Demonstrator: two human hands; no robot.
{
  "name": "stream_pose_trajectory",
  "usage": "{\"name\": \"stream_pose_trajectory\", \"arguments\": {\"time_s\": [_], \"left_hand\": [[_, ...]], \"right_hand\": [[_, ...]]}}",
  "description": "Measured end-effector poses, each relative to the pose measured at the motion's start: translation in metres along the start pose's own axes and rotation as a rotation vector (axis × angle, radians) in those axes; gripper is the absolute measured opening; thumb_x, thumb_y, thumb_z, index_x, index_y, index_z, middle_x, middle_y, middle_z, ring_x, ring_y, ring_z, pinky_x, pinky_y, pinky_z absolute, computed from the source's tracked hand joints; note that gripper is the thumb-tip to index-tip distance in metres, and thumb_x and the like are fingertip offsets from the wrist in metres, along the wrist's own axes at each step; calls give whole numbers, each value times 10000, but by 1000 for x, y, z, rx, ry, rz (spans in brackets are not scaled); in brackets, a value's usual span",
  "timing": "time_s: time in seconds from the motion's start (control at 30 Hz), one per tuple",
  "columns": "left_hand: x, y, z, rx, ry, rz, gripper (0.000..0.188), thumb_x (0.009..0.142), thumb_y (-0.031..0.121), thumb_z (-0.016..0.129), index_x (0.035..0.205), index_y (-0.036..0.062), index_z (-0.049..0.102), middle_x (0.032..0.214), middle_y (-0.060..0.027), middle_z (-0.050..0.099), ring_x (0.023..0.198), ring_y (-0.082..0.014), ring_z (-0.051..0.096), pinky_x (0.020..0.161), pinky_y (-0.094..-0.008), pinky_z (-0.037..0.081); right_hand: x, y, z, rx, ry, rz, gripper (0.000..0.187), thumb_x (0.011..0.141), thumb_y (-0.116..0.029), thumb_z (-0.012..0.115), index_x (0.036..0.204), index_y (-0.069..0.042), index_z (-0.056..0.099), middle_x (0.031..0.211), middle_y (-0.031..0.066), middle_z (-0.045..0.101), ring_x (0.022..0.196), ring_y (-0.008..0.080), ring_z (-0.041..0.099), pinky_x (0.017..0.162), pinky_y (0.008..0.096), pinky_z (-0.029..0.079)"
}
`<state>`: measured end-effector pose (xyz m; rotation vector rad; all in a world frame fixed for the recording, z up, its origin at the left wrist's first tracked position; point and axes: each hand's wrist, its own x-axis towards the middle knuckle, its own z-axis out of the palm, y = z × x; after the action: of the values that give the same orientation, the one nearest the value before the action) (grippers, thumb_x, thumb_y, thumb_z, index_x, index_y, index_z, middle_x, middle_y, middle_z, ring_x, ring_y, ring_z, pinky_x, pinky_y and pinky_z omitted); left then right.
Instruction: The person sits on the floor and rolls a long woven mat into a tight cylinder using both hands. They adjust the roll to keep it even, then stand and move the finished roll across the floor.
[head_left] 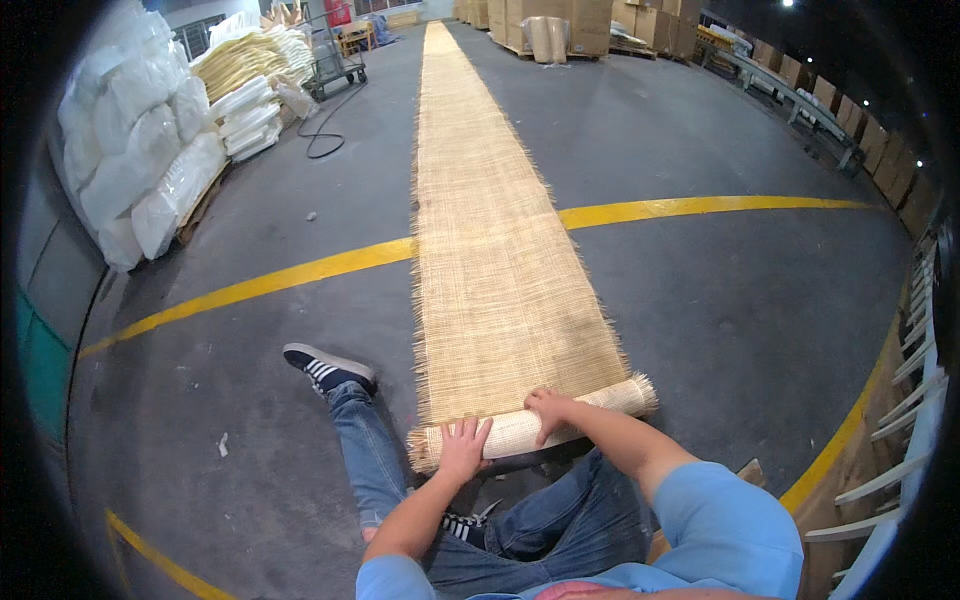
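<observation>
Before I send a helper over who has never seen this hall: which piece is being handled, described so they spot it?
Follow the long tan woven mat down the grey floor, across the yellow line. At its near end is the rolled-up part, under both hands; unlike the flat stretch, it is a fringed tube.

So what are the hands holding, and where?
Both hands, left and right, press on top of the rolled end of the cane mat.
</observation>
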<state>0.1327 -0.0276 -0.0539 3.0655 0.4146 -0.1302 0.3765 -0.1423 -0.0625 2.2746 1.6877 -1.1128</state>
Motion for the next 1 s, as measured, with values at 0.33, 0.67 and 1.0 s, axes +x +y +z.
{"name": "stream_pose_trajectory", "arguments": {"time_s": [0.33, 0.67, 1.0], "left_hand": [[50, -26, -11, -231, -246, 45, 1066, 611, 531, 914, 1524, 252, 438, 1422, -82, 536, 1356, -347, 481, 1067, -626, 397], [15, -33, -14, -220, -68, -106, 1130, 614, 554, 915, 1566, 277, 372, 1499, -76, 500, 1414, -343, 422, 1130, -624, 327], [-16, -47, 14, -126, 192, -86, 1080, 651, 442, 914, 1568, 289, 365, 1518, -116, 453, 1414, -381, 394, 1191, -589, 270]], "right_hand": [[-54, -26, 51, -344, 512, 259, 1049, 685, -410, 898, 1555, -202, 348, 1563, 143, 376, 1460, 392, 332, 1177, 691, 208], [-32, -47, 27, -214, 328, 354, 1011, 689, -330, 909, 1546, -263, 377, 1547, 97, 415, 1476, 318, 341, 1201, 683, 195], [-17, -49, 2, -262, 172, 423, 1153, 556, -370, 972, 1544, -297, 380, 1531, 54, 469, 1453, 308, 398, 1162, 724, 237]]}}
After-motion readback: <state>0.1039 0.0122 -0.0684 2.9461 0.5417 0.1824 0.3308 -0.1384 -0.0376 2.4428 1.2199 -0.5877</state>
